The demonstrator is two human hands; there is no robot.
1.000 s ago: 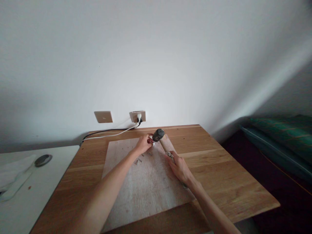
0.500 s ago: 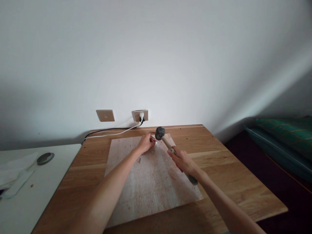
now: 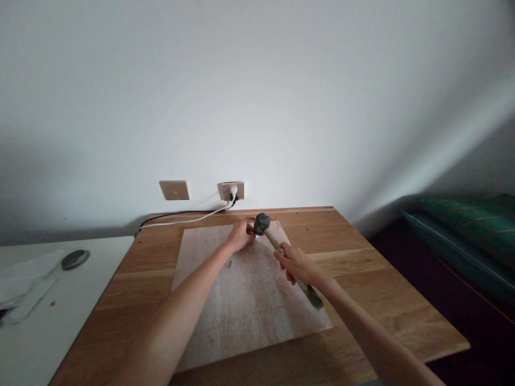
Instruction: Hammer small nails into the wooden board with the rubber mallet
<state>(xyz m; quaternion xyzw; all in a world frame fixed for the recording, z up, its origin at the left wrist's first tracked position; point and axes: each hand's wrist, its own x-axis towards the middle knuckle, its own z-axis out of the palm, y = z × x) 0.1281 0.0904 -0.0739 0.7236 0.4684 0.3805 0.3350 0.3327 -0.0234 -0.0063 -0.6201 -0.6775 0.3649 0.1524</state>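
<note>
My right hand [image 3: 295,262] is wrapped round the wooden handle of a hammer [image 3: 262,223], whose dark head hangs just over the far part of a pale wooden board [image 3: 249,300]. My left hand [image 3: 240,235] is pinched shut right beside the hammer head, holding something too small to make out, perhaps a nail, against the board. A few small dark bits [image 3: 230,263] lie on the board near my left wrist. The board rests flat on a brown wooden table [image 3: 382,300].
On the wall behind the table are a switch plate [image 3: 174,190] and a socket [image 3: 231,190] with white and black cables running left. A white surface [image 3: 48,316] with a round grey object [image 3: 75,259] and white cloth adjoins on the left. A green cushion [image 3: 466,220] lies at right.
The hammer head went up a little and has come back down close to my left fingers. My right hand lifted off the board. The view has shifted slightly.
</note>
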